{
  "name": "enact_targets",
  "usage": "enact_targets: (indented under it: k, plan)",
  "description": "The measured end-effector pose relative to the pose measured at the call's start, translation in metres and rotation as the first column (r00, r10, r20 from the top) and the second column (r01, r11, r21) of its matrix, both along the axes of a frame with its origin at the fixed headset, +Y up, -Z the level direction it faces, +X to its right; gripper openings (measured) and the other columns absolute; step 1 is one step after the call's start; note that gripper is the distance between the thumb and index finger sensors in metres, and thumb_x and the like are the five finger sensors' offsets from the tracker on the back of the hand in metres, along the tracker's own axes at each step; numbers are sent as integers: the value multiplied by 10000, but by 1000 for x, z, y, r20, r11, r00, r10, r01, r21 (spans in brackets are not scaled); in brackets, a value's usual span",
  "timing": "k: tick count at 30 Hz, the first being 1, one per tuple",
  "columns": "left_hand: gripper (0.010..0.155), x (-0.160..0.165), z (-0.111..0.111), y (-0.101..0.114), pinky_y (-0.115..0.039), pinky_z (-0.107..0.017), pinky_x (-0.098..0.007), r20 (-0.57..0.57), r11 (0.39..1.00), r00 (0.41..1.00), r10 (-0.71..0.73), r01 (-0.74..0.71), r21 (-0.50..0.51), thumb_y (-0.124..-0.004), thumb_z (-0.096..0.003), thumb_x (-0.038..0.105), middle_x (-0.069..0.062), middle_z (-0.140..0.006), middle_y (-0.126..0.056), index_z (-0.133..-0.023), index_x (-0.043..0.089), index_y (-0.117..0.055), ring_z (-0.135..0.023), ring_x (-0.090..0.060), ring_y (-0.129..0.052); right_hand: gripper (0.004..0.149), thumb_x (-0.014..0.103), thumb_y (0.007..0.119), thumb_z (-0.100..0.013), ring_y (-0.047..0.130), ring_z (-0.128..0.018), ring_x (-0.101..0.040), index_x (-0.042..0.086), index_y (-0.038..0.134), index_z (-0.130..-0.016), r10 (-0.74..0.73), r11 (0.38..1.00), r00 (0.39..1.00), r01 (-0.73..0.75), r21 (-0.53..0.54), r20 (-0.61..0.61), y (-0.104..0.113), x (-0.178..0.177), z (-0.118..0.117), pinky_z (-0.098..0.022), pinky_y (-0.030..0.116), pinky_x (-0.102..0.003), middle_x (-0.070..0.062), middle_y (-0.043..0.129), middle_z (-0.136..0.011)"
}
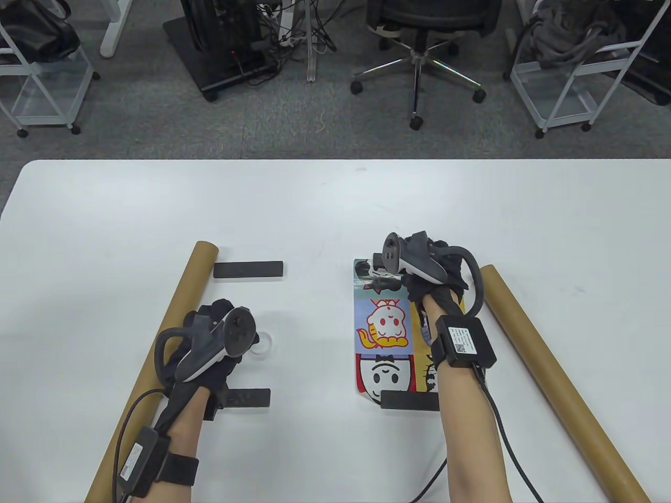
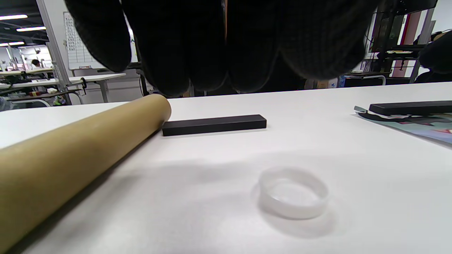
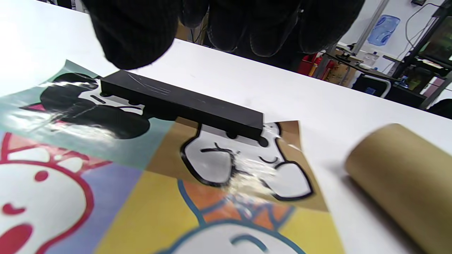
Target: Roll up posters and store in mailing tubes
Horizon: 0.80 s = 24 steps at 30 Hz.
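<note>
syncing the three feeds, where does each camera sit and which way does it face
Table view: above, looking down at the white table; both forearms, left hand and right hand show.
Left wrist view: low over the table, facing away from the person past the left tube, a black bar and a clear ring; fingers at top.
Right wrist view: angled down at the poster and its far bar; fingers at top.
Shared: both wrist views show that poster.

White table (image 1: 335,209): tubes, bars, poster (image 1: 385,330)
</note>
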State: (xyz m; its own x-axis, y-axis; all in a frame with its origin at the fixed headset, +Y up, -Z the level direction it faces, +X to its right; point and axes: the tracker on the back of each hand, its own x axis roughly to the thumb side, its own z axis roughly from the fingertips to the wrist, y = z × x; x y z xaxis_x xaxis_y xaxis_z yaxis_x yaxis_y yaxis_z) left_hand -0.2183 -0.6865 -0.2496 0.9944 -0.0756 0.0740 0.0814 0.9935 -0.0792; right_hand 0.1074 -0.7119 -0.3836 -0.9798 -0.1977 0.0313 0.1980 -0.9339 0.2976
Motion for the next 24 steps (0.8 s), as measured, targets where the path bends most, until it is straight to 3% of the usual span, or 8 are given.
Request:
enact_targets:
  k: [14, 24]
  plan:
    - [583, -10, 0, 2, -656, -809, -593, 6, 1000, 1000, 27, -27, 2, -786, -483, 526, -26, -1129, -767, -1023, 305, -772, -1016, -334, -829, 686, 346, 795, -451, 653, -1032, -370, 240, 476, -1050, -24, 998, 1000, 24, -52, 0, -42, -4, -36, -736, 569, -623, -82, 571, -1138]
    - [578, -9, -1, 1, -656, -810, -594, 9, 1000, 1000, 27, -26, -10, -784, -485, 525, -24, -1128, -770, -1021, 310, -772, -1016, -330, -833, 613, 293, 803, -401, 765, -957, -313, 297, 591, -976, 13, 998, 999, -10, 62, -49, -45, -7, -36, -734, 606, -592, -6, 695, -1032]
